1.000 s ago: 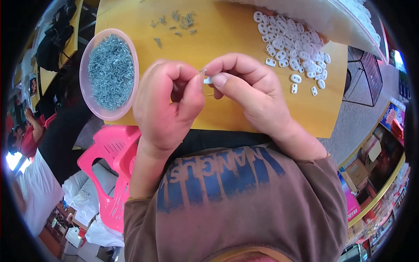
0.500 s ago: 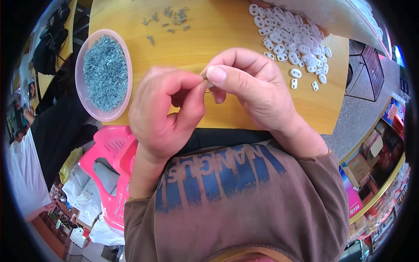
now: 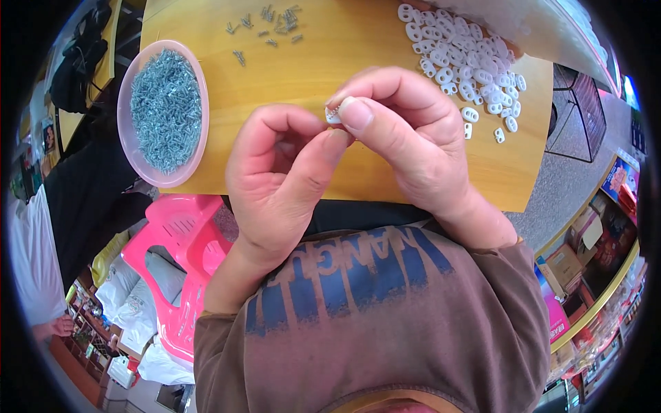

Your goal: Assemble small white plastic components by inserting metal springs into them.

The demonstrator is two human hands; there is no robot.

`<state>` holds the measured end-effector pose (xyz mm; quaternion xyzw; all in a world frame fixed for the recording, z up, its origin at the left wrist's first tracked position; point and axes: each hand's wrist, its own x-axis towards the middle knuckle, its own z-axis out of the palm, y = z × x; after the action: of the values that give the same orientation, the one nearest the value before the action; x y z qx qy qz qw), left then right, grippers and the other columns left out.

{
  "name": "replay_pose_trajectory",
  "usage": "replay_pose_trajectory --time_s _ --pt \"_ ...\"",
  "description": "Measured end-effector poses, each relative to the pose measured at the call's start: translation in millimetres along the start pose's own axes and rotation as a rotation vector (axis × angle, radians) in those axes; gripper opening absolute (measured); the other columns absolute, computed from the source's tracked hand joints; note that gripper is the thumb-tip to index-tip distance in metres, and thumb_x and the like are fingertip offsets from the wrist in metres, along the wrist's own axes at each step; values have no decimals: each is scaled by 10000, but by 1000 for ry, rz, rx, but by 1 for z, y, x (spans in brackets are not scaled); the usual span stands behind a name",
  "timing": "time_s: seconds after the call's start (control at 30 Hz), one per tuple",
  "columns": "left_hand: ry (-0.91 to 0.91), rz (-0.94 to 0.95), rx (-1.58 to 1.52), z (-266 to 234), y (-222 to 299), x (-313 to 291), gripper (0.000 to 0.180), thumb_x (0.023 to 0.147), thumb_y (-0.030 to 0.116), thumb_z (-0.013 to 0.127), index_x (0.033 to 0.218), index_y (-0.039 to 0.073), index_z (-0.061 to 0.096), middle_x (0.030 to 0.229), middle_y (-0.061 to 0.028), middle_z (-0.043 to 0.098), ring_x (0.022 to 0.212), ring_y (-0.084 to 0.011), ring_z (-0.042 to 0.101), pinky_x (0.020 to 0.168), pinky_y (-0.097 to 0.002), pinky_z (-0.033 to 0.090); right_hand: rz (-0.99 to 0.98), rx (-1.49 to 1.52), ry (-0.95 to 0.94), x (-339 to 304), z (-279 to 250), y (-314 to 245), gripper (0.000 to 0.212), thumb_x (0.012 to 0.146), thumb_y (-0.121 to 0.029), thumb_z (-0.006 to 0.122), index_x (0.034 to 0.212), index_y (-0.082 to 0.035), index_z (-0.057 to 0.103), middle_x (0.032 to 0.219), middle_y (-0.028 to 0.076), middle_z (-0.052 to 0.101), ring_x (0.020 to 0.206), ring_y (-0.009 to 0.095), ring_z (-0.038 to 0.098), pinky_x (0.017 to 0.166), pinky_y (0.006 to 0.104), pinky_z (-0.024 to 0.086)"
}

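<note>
one small white plastic piece (image 3: 332, 115) is pinched between the fingertips of both hands, held up over the middle of the wooden table (image 3: 358, 48), near the front edge. left hand (image 3: 279, 182): fingers curled, thumb tip pressed against the piece from below. right hand (image 3: 406, 141): thumb and forefinger closed on the piece from above; whether a screw is also held there cannot be told. step in hand, by judgement: a fitting or seating step, the piece being worked between the two pinches. next move, by judgement: a steady grip and fine fingertip alignment are called for, since the piece is tiny and mostly hidden. one heap of like white plastic pieces (image 3: 461, 58) is laid at the far right of the table. one pink oval bowl (image 3: 124, 103) of small metal screws (image 3: 166, 110) is set at the left edge. several loose screws (image 3: 272, 24) are scattered at the far side. one pink plastic stool (image 3: 186, 241) is seen below the table.
</note>
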<state>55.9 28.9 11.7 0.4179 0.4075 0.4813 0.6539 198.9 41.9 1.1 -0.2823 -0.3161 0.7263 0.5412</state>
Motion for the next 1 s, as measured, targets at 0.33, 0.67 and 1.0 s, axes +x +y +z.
replay_pose_trajectory --time_s 0.33,0.67,1.0 --pt "87 129 344 2 4 0 192 761 -13 597 919 -12 487 783 -17 522 719 -67 529 614 -165 417 31 46 -29 -2 3 -1 107 831 -70 509 884 15 547 844 68 571 762 112 535 698 239 446" --pt "67 187 235 -1 5 4 158 770 -65 547 920 -21 520 888 -42 485 724 -73 518 622 -167 410 17 -11 -20 -2 0 1 134 843 -97 499 896 18 541 876 108 585 740 136 554 684 254 462" --pt "133 243 522 -1 1 5 206 728 -52 593 924 -5 548 890 -41 469 680 -64 472 597 -170 406 -24 -47 -27 -1 0 5 136 848 -100 491 900 17 539 866 114 588 738 144 565 687 257 470"
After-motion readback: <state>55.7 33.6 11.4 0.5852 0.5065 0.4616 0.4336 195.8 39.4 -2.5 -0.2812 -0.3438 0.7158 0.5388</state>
